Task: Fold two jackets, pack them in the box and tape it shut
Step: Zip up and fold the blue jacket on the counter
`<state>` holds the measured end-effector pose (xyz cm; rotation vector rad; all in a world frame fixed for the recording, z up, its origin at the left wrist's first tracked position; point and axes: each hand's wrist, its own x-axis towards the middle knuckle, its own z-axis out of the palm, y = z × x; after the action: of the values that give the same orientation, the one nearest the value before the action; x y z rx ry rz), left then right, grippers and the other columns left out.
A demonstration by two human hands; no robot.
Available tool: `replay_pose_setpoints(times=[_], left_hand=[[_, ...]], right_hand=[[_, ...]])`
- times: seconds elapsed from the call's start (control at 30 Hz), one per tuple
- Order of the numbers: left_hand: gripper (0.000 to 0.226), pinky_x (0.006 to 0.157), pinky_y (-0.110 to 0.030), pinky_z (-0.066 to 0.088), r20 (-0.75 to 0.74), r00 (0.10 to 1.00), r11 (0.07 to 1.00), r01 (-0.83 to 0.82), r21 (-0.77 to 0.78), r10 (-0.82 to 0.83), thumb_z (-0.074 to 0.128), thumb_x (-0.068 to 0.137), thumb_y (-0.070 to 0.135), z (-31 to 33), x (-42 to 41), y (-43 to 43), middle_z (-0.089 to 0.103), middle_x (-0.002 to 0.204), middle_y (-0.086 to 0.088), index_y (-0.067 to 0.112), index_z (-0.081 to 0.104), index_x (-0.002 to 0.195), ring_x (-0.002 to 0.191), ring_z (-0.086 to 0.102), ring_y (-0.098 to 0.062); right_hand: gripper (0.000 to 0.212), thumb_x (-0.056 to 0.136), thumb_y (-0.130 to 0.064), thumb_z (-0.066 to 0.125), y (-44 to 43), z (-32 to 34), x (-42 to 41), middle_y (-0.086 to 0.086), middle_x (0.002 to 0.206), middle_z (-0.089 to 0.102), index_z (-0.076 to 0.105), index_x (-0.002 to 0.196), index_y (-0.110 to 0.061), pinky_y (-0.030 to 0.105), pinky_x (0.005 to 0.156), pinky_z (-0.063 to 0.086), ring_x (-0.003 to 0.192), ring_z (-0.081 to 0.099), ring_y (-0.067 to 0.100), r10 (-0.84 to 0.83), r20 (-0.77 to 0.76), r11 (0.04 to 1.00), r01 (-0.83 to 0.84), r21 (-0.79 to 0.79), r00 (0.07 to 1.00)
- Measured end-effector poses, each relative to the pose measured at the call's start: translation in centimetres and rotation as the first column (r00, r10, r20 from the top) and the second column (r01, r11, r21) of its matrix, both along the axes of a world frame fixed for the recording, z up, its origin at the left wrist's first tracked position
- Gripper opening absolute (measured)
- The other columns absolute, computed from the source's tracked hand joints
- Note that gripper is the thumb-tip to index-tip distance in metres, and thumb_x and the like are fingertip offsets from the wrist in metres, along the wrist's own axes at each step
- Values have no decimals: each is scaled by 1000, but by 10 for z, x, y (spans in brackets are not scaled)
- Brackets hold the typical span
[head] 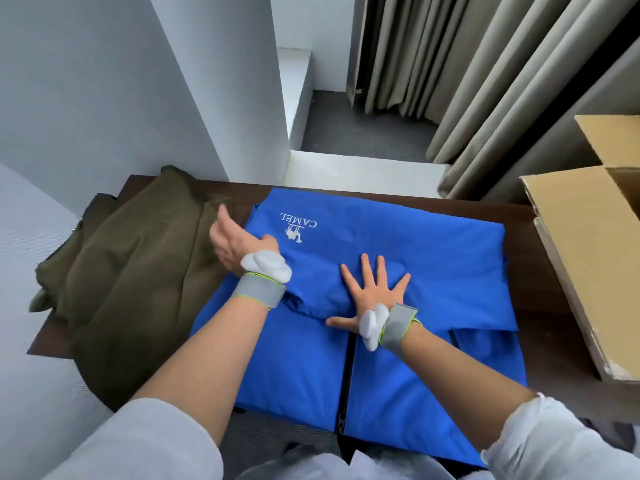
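Observation:
A blue jacket (pixel 433 244) with a white logo lies on the dark table (pixel 554 323), its upper part folded down over the zipped front. My right hand (pixel 372 296) presses flat on the fold near its middle, fingers spread. My left hand (pixel 235 242) is at the fold's left edge, thumb raised, with its fingers curled round the blue fabric. An olive green jacket (pixel 131 271) lies crumpled on the left end of the table, partly hanging over the front edge. The open cardboard box (pixel 581 244) stands at the right, its inside mostly out of view.
A white wall and pillar (pixel 138 98) rise behind the table's left end. Grey curtains (pixel 485 81) hang at the back right, above grey carpet (pixel 363 133). Both wrists wear grey straps with white pads.

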<state>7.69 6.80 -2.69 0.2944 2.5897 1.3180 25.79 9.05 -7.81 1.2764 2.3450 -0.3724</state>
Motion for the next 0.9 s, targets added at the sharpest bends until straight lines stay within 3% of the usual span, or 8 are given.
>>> replay_pose_setpoints(times=[0.1, 0.2, 0.3, 0.47, 0.6, 0.77, 0.83, 0.9], left_hand=[[72, 118, -44, 0, -346, 797, 864, 409, -294, -495, 54, 76, 4, 3, 22, 28, 18, 156, -5, 24, 36, 142, 146, 14, -24], [58, 116, -52, -7, -250, 540, 566, 566, -599, -804, 44, 92, 28, -4, 39, 64, 4, 159, 3, 34, 25, 146, 147, -5, -23], [55, 113, -61, -6, -116, 454, 381, 553, -741, -883, 26, 97, 52, -34, 32, 81, -4, 160, 4, 41, 10, 148, 147, -10, -25], [64, 112, -64, -2, 44, 590, 344, 528, -776, -806, 13, 90, 66, -83, 26, 67, -12, 159, 3, 44, -11, 145, 146, -12, -25], [65, 113, -61, 1, 70, 569, 302, 532, -791, -820, 14, 90, 66, -90, 27, 73, -17, 158, 3, 43, -14, 145, 146, -14, -25], [68, 113, -62, -2, 181, 628, 325, 602, -730, -757, 30, 92, 56, -67, 30, 89, -17, 158, 0, 39, -5, 148, 146, -16, -23], [68, 113, -61, -6, 77, 571, 358, 607, -709, -817, 35, 92, 45, -52, 52, 104, -15, 158, -5, 34, 1, 150, 146, -15, -22], [65, 111, -60, -9, -97, 332, 304, 657, -690, -938, 29, 91, 46, -44, 91, 117, -11, 159, -4, 35, 4, 150, 147, -11, -22]], right_hand=[[74, 84, -73, 16, 25, 13, -8, 0, 145, 38, 16, 148, -35, 47, 103, 25, 135, 29, 25, -111, -174, 988, 128, 91, 978], [57, 99, -42, 28, 66, 27, -16, 6, 109, 64, 8, 151, -26, 35, 79, 39, 106, 56, 29, -233, -354, 967, 254, 12, 906], [53, 99, -32, 26, 99, 29, -24, 8, 123, 58, 16, 150, -21, 37, 88, 36, 115, 52, 28, -235, -384, 957, 282, 71, 893], [70, 87, -65, 1, 121, -15, 0, -2, 160, -3, -3, 150, -35, 60, 110, -8, 147, -7, 20, -157, -176, 963, 190, 192, 972], [89, 66, -65, -18, 123, -41, 4, -2, 159, -12, -7, 149, -36, 64, 108, -11, 146, -13, 20, -176, -183, 970, 202, 134, 967], [67, 90, -66, 6, 131, -31, 6, -4, 158, -15, -9, 148, -36, 62, 108, -12, 146, -15, 17, -174, -194, 975, 196, 100, 965], [68, 89, -66, 3, 128, -25, 17, -4, 158, -15, -9, 149, -35, 60, 108, -17, 146, -14, 15, -158, -177, 979, 178, 104, 972], [81, 76, -63, -11, 124, -24, 44, -1, 159, -8, -3, 150, -30, 54, 106, -23, 147, -9, 16, -217, -151, 958, 241, 157, 964]])
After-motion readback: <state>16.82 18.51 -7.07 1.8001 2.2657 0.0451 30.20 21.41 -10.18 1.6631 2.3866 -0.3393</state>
